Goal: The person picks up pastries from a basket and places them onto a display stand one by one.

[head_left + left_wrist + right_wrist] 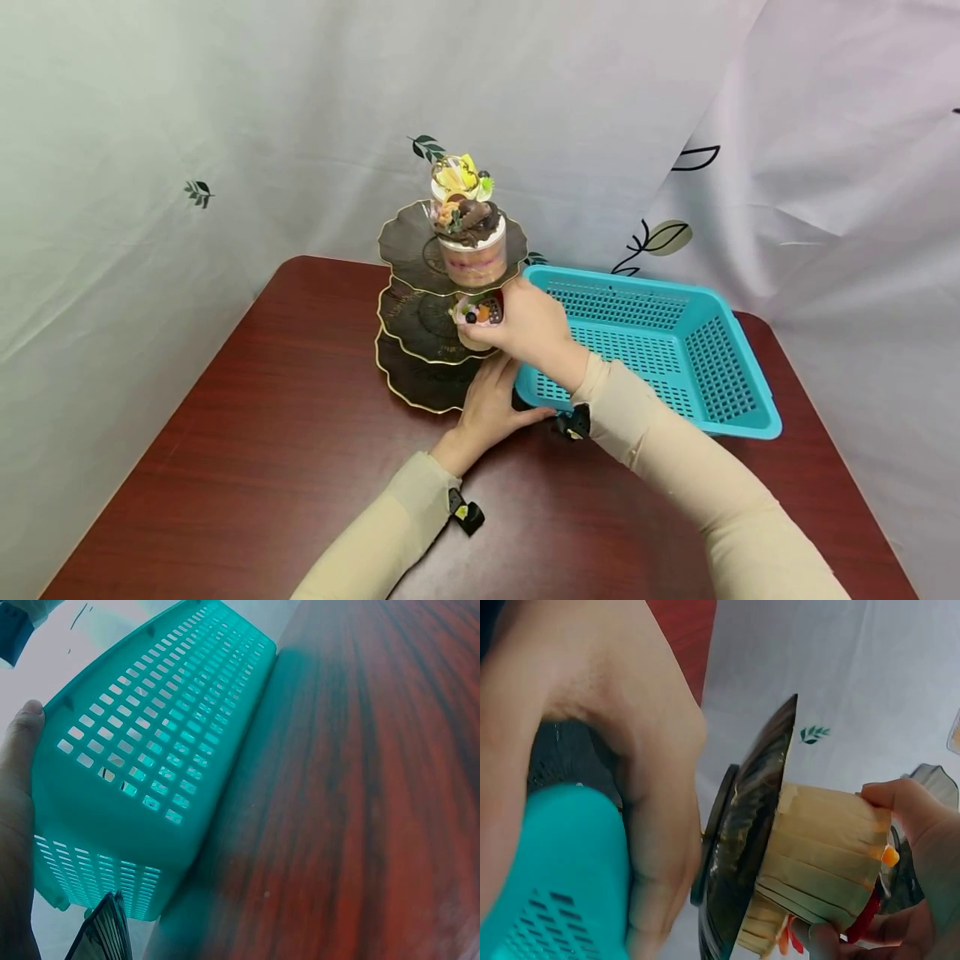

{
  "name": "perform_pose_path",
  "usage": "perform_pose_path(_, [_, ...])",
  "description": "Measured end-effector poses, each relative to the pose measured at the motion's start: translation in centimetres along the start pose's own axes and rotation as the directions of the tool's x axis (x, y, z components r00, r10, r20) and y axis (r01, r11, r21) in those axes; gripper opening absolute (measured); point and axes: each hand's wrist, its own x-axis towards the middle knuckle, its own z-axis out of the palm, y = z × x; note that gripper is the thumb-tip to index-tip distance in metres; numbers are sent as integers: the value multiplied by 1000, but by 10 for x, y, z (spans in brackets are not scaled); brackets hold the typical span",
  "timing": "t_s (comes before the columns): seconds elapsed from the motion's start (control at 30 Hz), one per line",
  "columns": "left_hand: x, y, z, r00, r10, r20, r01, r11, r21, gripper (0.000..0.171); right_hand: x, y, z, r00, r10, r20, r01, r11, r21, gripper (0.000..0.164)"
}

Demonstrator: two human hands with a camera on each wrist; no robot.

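My right hand (pixel 536 321) grips a cupcake (pixel 477 312) on the middle tier of a three-tier dark tray stand (pixel 408 312) with gold wavy rims. The cupcake's tan pleated wrapper (pixel 821 851) shows in the right wrist view, with thumb and fingers on opposite sides. Berries and a chocolate piece top it. My left hand (pixel 487 404) lies lower, between the stand's bottom tier and the near left corner of a turquoise basket (pixel 750 429). Its thumb is spread out alongside the basket's rim, and its fingers point towards the stand.
On the top tier stand a layered dessert cup (pixel 476 262) with chocolate topping and, behind it, one with yellow topping (pixel 457 177). Another tan-wrapped cupcake (pixel 759 926) sits beside the gripped one. The stand and basket rest on a reddish-brown table (pixel 247 450) before a pale curtain (pixel 300 125).
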Motion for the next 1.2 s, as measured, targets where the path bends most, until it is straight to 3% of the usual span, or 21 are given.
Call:
perform_pose_path(0.6, [0, 1, -3, 1000, 0, 4, 0, 1000, 22, 93, 5, -5, 10, 1000, 14, -21, -15, 999, -50, 76])
perform_pose_path(0.97, [-1, 1, -1, 1000, 6, 12, -6, 1000, 13, 92, 5, -3, 8, 1000, 20, 10, -20, 999, -49, 60])
perform_pose_path(1.2, [-1, 1, -3, 1000, -1, 19, 1, 1000, 2, 92, 5, -3, 7, 1000, -12, 3, 12, 998, -65, 61])
